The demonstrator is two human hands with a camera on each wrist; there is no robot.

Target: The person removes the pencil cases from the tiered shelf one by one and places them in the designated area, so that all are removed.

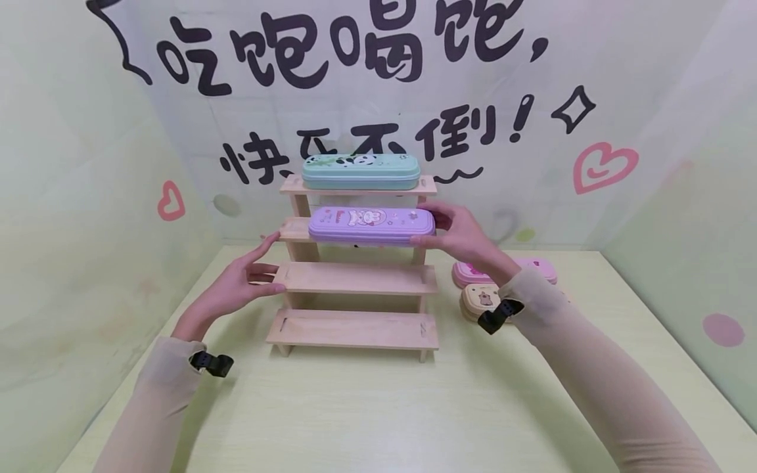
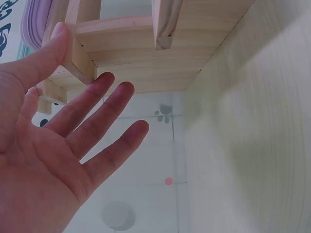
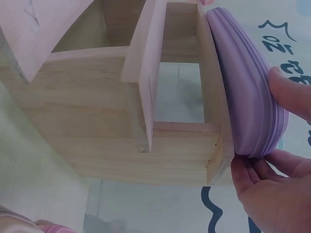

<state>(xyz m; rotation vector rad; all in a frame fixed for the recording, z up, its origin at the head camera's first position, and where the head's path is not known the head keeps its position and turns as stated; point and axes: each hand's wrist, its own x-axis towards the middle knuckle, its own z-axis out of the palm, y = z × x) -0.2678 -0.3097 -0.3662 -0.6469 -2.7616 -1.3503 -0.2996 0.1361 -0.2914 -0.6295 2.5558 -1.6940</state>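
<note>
- At centre, head view: purple pencil case [image 1: 371, 224] on the second tier from top of the wooden stand [image 1: 355, 279]; mint panda-print case [image 1: 361, 176] on the top tier.
- Same view: right hand [image 1: 461, 238] grips the purple pencil case's right end; left hand [image 1: 239, 282] touches the stand's left side. Pink case [image 1: 541, 267] and cream case [image 1: 475, 301] at right.
- Left wrist view: left hand spread wide, holding nothing.
- Right wrist view: right thumb and fingers pinch the purple pencil case.
</note>
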